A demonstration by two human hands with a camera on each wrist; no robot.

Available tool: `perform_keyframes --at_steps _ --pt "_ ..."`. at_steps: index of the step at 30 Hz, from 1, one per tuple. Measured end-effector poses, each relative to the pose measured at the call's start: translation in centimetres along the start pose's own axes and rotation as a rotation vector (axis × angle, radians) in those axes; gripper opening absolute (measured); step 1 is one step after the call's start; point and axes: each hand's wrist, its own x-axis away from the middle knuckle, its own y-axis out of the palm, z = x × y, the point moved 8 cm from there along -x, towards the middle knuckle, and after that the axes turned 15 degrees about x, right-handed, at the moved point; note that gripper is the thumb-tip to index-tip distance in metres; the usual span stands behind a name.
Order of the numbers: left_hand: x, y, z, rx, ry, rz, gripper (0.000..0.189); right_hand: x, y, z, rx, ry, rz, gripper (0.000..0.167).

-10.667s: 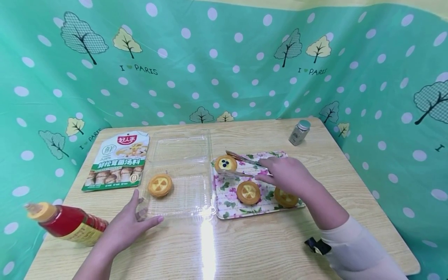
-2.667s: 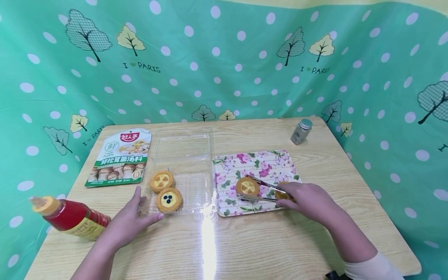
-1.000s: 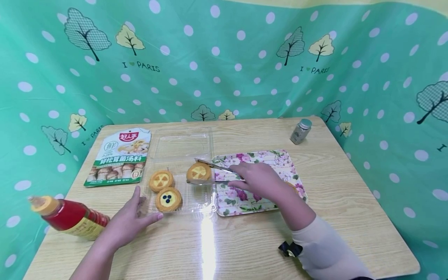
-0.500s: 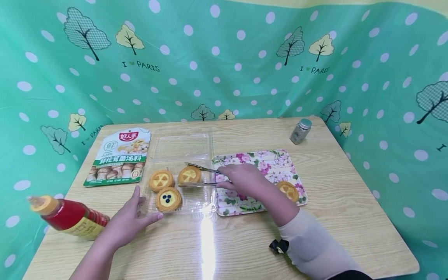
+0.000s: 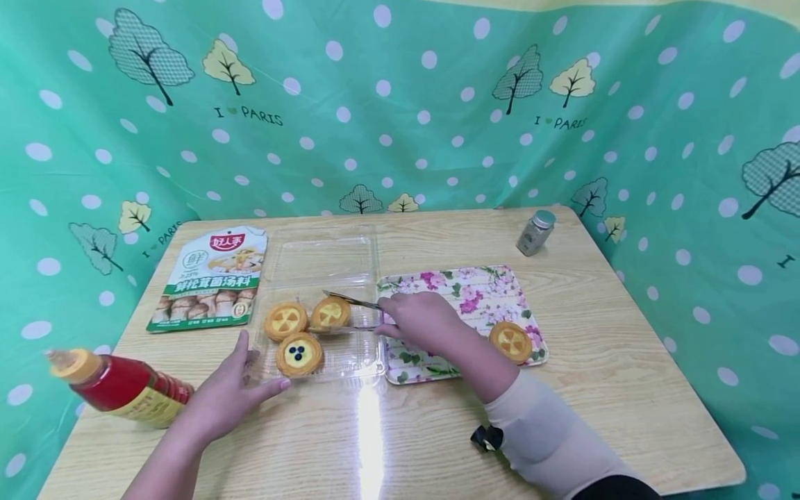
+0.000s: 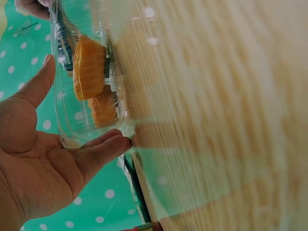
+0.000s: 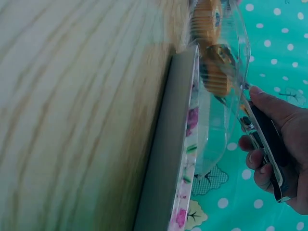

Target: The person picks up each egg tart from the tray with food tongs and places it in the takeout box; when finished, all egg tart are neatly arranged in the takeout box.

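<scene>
My right hand [image 5: 425, 323] grips metal tongs [image 5: 353, 301], seen with dark handle inlays in the right wrist view. The tongs' arms lie either side of an egg tart [image 5: 330, 312] in the clear plastic container [image 5: 359, 357]. Beside it in the container sit another egg tart [image 5: 285, 321] and, nearer me, a tart with blueberries [image 5: 299, 354]. My left hand [image 5: 228, 399] is at the container's near left corner, thumb and fingers spread around it; the left wrist view shows the fingers [image 6: 103, 151] extended along its wall. One more egg tart [image 5: 511, 342] rests on the floral tray [image 5: 456, 285].
The container's lid [image 5: 325, 258] lies folded back behind it. A mushroom seasoning packet [image 5: 209, 278] lies at left, and a red squeeze bottle [image 5: 128, 389] with a yellow cap is by my left forearm. A small jar [image 5: 535, 234] with a green cap stands back right.
The blueberry tart went from tray to container first. Then the tongs carried an egg tart leftward from the tray into the container, beside the others. My left hand has stayed at the corner.
</scene>
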Motion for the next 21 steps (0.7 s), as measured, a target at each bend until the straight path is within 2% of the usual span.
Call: perform_keyframes --at_steps 4,10,21 --pt "0.0 0.0 -0.2 0.001 -0.004 0.003 0.129 -0.3 -0.3 -0.7 0.042 -0.007 0.012 0.048" --pt "0.0 0.0 -0.2 0.0 -0.005 0.0 0.129 -0.5 -0.3 -1.2 0.059 0.004 -0.03 0.046" --pt "0.0 -0.1 -0.1 -0.005 -0.002 0.007 0.13 -0.1 -1.2 -0.4 -0.003 0.039 -0.104 0.052"
